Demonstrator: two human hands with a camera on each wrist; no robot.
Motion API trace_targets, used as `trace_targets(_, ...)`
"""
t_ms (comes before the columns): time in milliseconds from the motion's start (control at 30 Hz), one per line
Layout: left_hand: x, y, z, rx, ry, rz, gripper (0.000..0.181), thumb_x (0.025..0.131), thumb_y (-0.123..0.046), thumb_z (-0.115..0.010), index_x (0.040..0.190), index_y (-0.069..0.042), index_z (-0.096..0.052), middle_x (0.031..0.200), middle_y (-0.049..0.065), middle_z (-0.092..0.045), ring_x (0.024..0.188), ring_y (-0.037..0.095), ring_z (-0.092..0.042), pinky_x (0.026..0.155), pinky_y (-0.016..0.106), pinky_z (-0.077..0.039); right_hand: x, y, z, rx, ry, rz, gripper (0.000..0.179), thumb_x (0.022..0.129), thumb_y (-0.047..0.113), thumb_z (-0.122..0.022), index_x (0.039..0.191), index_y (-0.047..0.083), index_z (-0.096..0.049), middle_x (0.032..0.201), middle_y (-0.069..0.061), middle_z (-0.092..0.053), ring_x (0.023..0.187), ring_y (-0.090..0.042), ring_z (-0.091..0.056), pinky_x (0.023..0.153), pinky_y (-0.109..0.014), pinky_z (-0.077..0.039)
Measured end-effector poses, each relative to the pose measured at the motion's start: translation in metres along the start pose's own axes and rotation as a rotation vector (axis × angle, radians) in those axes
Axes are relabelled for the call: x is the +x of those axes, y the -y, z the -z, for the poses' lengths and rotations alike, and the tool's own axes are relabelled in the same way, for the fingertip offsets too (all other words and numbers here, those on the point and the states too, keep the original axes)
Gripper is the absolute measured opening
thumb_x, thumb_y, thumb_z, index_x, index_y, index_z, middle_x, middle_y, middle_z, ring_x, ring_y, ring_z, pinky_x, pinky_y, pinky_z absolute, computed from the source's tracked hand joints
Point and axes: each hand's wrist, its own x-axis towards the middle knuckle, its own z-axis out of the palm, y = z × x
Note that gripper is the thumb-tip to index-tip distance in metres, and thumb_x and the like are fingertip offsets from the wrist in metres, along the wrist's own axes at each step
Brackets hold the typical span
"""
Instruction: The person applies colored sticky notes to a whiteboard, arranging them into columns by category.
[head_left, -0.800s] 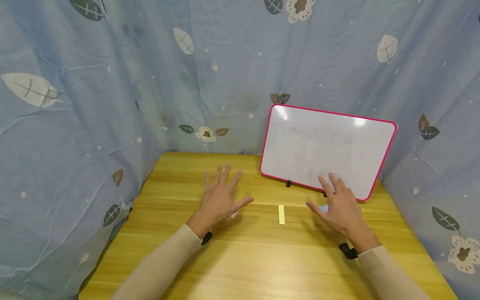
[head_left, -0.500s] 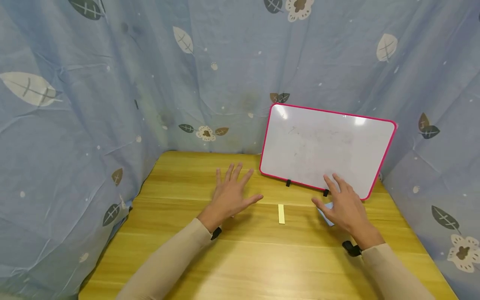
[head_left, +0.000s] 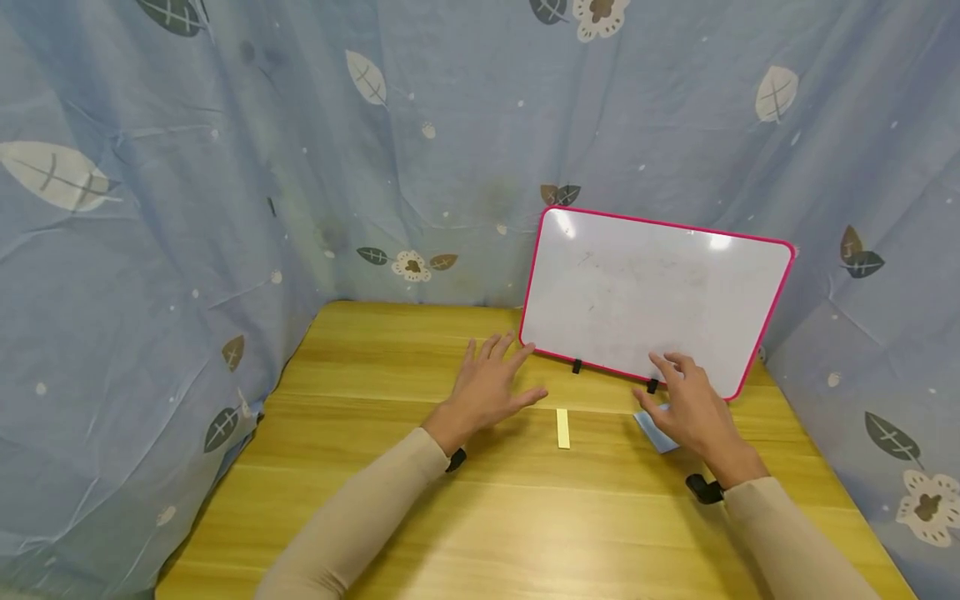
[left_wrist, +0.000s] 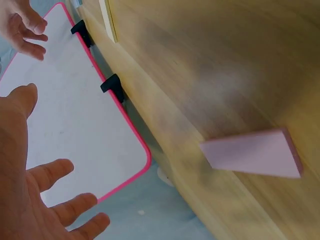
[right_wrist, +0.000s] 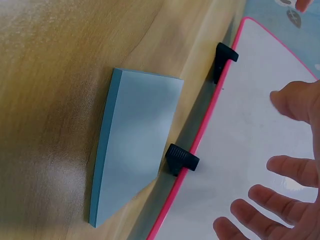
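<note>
Above the wood-grain tabletop point(head_left: 540, 533), your left hand point(head_left: 483, 392) hangs with fingers spread, and your right hand point(head_left: 697, 408) with fingers loosely bent; neither holds anything. Nearest your left is a pink block point(left_wrist: 252, 154), flat on the wood, apart from your fingers and hidden from the head view, apparently by that hand. Nearest your right is a light-blue block point(right_wrist: 137, 135) with a slanted end, lying broad face up just in front of the whiteboard point(head_left: 645, 292). Between them lies a pale yellow strip point(head_left: 563, 429); spaced like this, the pieces seem to leave each hand its own room. Your whiteboard tilts back toward the leaf-print curtain point(head_left: 450, 167), and the two black clips point(right_wrist: 182, 159) along its lower edge probably serve as feet against slipping.
</note>
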Motion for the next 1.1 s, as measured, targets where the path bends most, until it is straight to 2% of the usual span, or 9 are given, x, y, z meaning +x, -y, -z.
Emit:
trace_targets(167, 0.008, -0.006, -0.006, -0.008, -0.002, -0.028, 0.084, 0.111, -0.079, -0.06, 0.18, -0.033, -0.047, 0.186, 0.01, -0.045, 0.174, 0.038, -0.043, 0.143, 0.073, -0.028, 0.002, -0.002, -0.003, 0.017, -0.026, 0.013, 0.068, 0.106, 0.022, -0.085, 0.165, -0.002, -0.059, 0.157, -0.037, -0.057, 0.128, -0.059, -0.066, 0.092, -0.074, -0.065)
trace_targets(400, 0.02, -0.017, -0.011, 0.035, 0.005, -0.072, 0.081, 0.112, -0.078, -0.059, 0.179, -0.032, -0.049, 0.187, 0.006, -0.044, 0.168, 0.035, -0.052, 0.142, 0.066, -0.036, 0.004, -0.006, -0.007, 0.035, -0.06, 0.03, 0.063, 0.105, 0.015, -0.085, 0.161, -0.004, -0.063, 0.146, -0.036, -0.062, 0.117, -0.054, -0.069, 0.089, -0.071, -0.065)
trace_targets(800, 0.043, -0.043, -0.029, 0.069, 0.042, -0.128, 0.074, 0.115, -0.074, -0.057, 0.176, -0.032, -0.053, 0.181, 0.003, -0.052, 0.164, 0.03, -0.056, 0.138, 0.057, -0.044, 0.01, -0.008, -0.011, 0.058, 0.004, -0.022, 0.053, 0.107, 0.012, -0.082, 0.153, -0.009, -0.068, 0.143, -0.04, -0.064, 0.118, -0.055, -0.07, 0.099, -0.071, -0.063)
trace_targets(1100, 0.059, -0.056, -0.039, 0.074, 0.092, -0.161, 0.07, 0.117, -0.069, -0.057, 0.176, -0.03, -0.053, 0.18, 0.002, -0.054, 0.165, 0.027, -0.055, 0.138, 0.054, -0.045, 0.013, -0.012, -0.02, 0.08, 0.007, -0.046, 0.048, 0.106, 0.008, -0.082, 0.148, -0.012, -0.071, 0.136, -0.039, -0.065, 0.11, -0.05, -0.071, 0.094, -0.066, -0.065)
